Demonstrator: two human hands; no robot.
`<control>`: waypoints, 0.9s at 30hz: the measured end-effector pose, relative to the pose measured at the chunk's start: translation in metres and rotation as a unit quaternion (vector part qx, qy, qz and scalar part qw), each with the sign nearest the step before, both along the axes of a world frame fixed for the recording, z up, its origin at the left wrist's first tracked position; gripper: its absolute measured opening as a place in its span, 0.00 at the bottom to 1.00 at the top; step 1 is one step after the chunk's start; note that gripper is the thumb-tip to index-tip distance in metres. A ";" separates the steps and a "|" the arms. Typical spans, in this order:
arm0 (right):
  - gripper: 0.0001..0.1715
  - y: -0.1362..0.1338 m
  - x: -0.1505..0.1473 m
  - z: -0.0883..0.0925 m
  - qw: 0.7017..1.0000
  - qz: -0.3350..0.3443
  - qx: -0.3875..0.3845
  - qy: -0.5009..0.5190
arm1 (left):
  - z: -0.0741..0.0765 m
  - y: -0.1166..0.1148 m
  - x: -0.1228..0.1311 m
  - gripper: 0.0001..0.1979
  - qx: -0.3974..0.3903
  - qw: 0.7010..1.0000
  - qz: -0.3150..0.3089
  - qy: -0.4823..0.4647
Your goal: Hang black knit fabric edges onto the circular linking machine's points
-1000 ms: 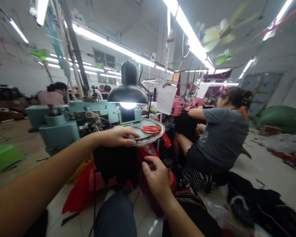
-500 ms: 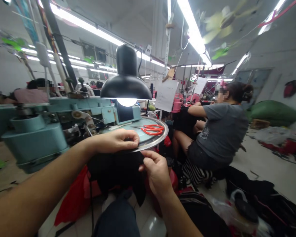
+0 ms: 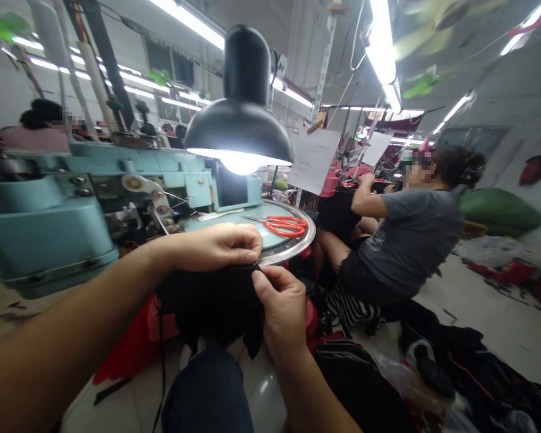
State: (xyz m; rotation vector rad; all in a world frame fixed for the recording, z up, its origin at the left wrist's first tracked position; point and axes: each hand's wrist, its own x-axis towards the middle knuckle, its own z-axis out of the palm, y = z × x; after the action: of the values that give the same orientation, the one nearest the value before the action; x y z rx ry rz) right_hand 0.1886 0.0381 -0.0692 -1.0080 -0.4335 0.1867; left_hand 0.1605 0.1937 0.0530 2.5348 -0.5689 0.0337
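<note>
- Pinching the top edge of a limp black fabric piece [image 3: 211, 304], both hands hold it just below the rim of a round steel-edged dial [image 3: 293, 249]; the rest hangs down on the near side, above a dark-trousered knee [image 3: 207, 391].
- The fabric looks light, soft and apt to sag; its top edge looks the surest place to take hold.
- The left hand [image 3: 220, 248] is curled, its fingers bunched over the edge.
- The right hand [image 3: 282, 307] is closed just beside it, thumb and fingertips pinching the fabric.
- Orange-handled scissors [image 3: 285, 226] lie on the dial's pale teal top.
- To the left stands a teal metal machine [image 3: 49, 228], and a black dome lamp [image 3: 241, 114] shines above the dial.
- A red plastic bag [image 3: 130, 340] sits below the left forearm.
- To the far right, a co-worker in a grey T-shirt [image 3: 410, 240] sits facing away.
</note>
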 end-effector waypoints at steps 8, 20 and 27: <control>0.10 -0.003 0.001 0.003 0.995 -0.057 -0.050 -0.058 | 0.001 -0.002 0.000 0.21 0.005 1.000 0.018 0.007; 0.10 -0.004 0.003 0.004 1.000 0.006 -0.010 -0.022 | 0.000 0.000 0.002 0.19 0.005 1.000 0.024 0.019; 0.08 -0.005 0.004 0.005 0.997 -0.023 -0.039 -0.055 | -0.001 0.000 0.001 0.20 0.006 1.000 0.004 0.015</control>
State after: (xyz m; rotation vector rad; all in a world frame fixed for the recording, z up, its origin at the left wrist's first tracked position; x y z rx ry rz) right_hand 0.1927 0.0329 -0.0639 -1.1071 -0.5047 0.1076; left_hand 0.1618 0.1933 0.0515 2.5458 -0.5490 -0.0048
